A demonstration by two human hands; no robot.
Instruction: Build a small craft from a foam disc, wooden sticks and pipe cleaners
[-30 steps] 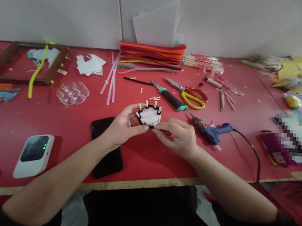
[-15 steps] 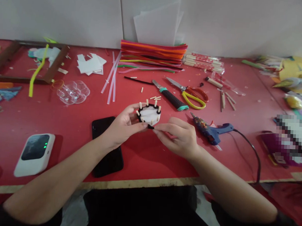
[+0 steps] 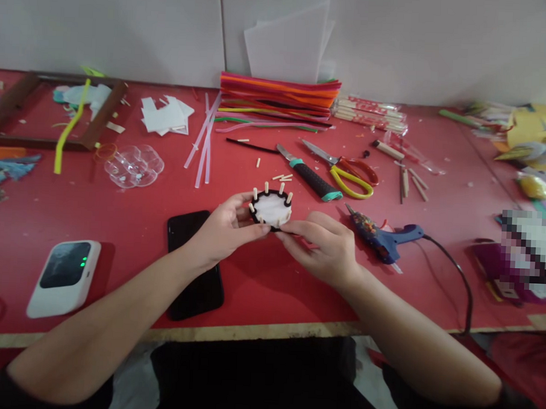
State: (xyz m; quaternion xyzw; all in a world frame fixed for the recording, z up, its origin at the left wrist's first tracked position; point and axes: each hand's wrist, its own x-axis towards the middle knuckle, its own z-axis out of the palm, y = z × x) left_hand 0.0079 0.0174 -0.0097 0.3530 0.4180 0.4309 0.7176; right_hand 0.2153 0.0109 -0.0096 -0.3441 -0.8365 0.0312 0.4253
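Observation:
My left hand (image 3: 227,226) grips a small white disc (image 3: 271,208) with short wooden pegs standing round its rim and a black pipe cleaner woven about them. It holds the disc just above the red table (image 3: 118,222). My right hand (image 3: 323,246) pinches the black pipe cleaner at the disc's near edge, fingers pressed together.
A black phone (image 3: 193,267) and a white device (image 3: 64,277) lie near left. A blue glue gun (image 3: 384,236), yellow-handled scissors (image 3: 347,171) and a knife (image 3: 308,177) lie right of the hands. Stacked coloured pipe cleaners (image 3: 278,96), glue sticks (image 3: 204,141) and a wooden frame (image 3: 46,110) sit behind.
The disc and both hands have shifted slightly; my right fingers have drawn closer to the disc's near edge. Nothing else on the table moved.

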